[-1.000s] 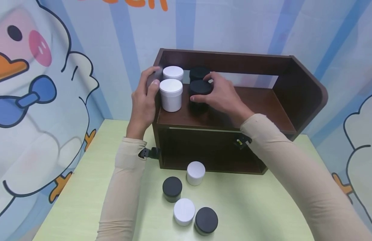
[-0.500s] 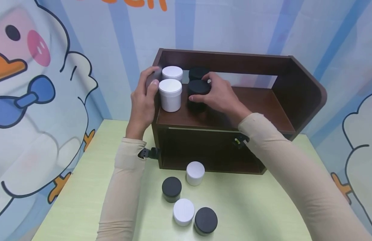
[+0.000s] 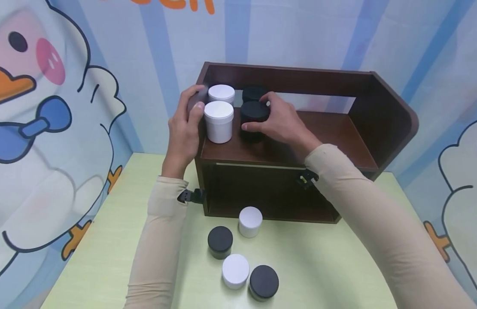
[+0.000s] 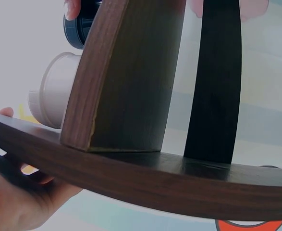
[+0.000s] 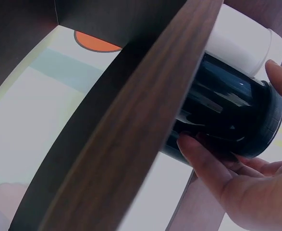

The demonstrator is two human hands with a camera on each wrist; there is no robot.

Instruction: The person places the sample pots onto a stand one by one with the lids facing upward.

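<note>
My right hand grips a black lidded jar at the front of the upper board of a dark brown wooden shelf. Its thumb and fingers also show around that jar in the right wrist view. Behind it stands another black jar, partly hidden. To the left are a white lidded jar and, behind that, a second white jar. My left hand holds the shelf's left side panel, thumb near the front white jar.
On the pale table in front of the shelf are smaller jars: a white one, a black one, another white one and another black one. Below the upper board is an open lower compartment. A printed curtain hangs behind.
</note>
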